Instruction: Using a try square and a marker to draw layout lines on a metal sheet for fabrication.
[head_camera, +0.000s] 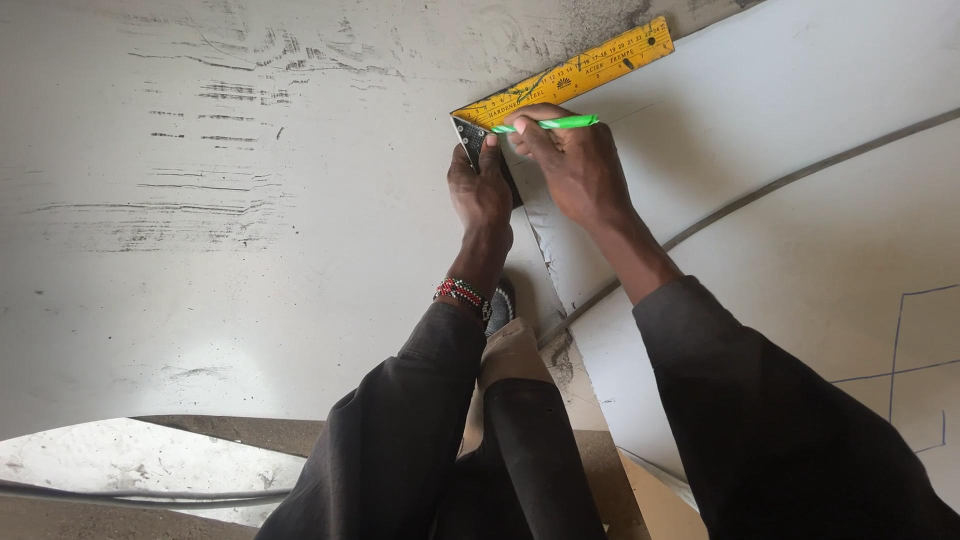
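Note:
A yellow try square lies with its blade along the edge of a pale metal sheet. My left hand presses down on the square's dark stock at the sheet's corner. My right hand holds a green pen with its tip against the lower edge of the yellow blade. A beaded bracelet is on my left wrist. Both arms wear dark sleeves.
A large scuffed white sheet fills the left side. Blue pen lines mark the sheet at the right. A dark groove runs diagonally across it. My shoe and trouser leg show below, beside brown floor.

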